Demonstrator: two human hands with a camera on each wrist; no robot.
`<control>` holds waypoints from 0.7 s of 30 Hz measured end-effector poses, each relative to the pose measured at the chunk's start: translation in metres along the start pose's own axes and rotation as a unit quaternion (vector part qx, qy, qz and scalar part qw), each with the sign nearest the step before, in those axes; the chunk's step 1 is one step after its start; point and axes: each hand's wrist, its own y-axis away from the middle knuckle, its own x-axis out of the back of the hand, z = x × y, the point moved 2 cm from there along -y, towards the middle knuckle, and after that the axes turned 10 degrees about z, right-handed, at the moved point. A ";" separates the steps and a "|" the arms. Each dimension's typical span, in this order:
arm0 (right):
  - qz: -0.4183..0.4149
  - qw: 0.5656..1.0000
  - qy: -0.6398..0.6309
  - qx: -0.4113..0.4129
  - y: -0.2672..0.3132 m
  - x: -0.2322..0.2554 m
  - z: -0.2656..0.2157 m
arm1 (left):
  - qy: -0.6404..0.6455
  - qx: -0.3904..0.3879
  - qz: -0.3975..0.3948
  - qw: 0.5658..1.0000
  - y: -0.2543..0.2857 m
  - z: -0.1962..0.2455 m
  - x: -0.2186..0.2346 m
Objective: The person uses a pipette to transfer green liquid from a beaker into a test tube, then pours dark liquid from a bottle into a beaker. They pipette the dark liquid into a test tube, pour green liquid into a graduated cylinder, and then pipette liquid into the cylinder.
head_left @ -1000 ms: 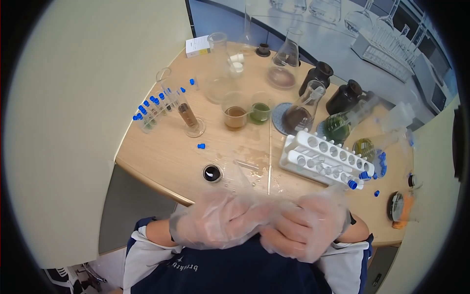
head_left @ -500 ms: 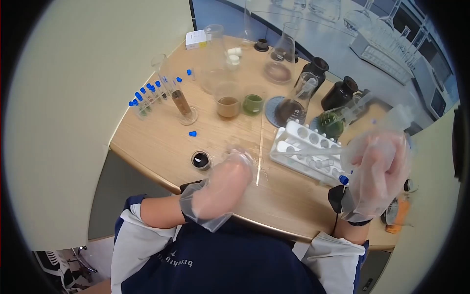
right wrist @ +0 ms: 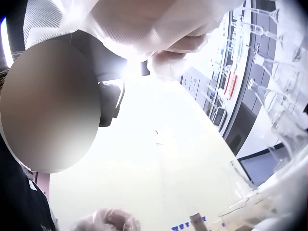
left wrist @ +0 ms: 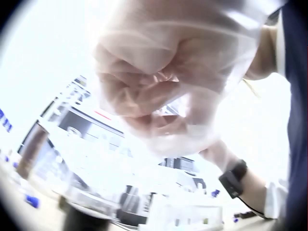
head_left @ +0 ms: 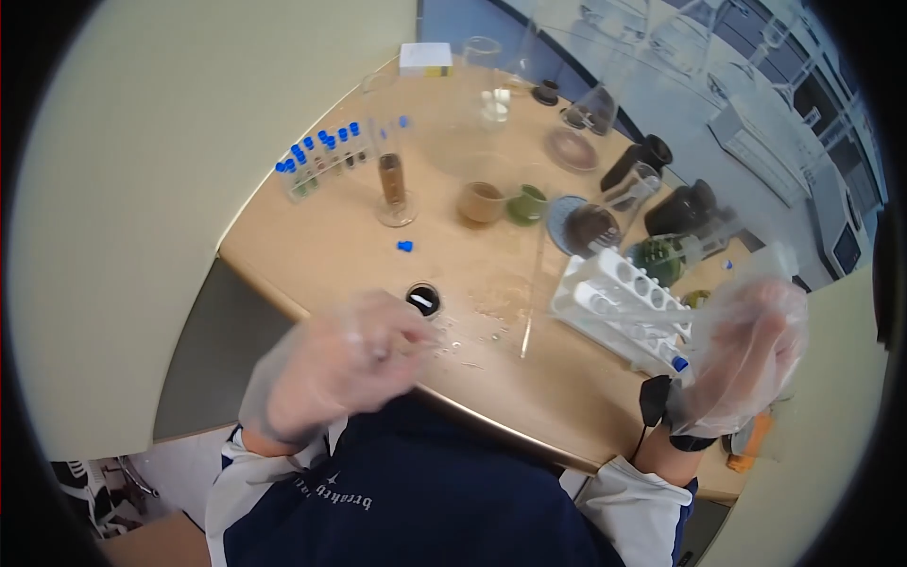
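Risks first, left to right: the left hand (head_left: 350, 364) could catch the small cup of dark liquid (head_left: 423, 300) and spill it; loose glove film and a hurried sweep would be the cause. Droplets (head_left: 491, 337) on the tabletop (head_left: 453, 265) right of the cup might let anything set there slide. Further right, a bump from the right hand (head_left: 746, 345) could shift the white tube rack (head_left: 619, 307), and I'd guess the flask of dark liquid (head_left: 590, 230) behind it takes the knock. Positions: the cup sits upright just beyond the left fingertips; the left wrist view has that hand raised above table level, fingers curled; can't tell if they pinch anything. The rack stands between the hands, closer to the right, on its left side. Right fingers are bent inward too; blur and wrinkled glove hide whether they grasp anything, so cannot tell.
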 end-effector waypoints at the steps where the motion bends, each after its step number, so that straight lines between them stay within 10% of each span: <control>1: -0.041 0.999 -0.020 0.003 0.007 -0.010 -0.002 | 0.007 0.117 0.000 0.993 0.008 -0.013 0.013; 8: -0.256 0.938 0.159 0.171 0.036 -0.085 -0.012 | 0.279 0.268 0.071 0.919 0.034 -0.058 0.034; 16: -0.375 0.914 0.155 0.031 0.066 -0.131 0.002 | 0.324 0.296 0.072 0.896 0.027 -0.079 0.015; 21: -0.385 0.909 0.135 0.086 0.069 -0.142 0.009 | 0.348 0.277 0.099 0.890 0.025 -0.090 -0.005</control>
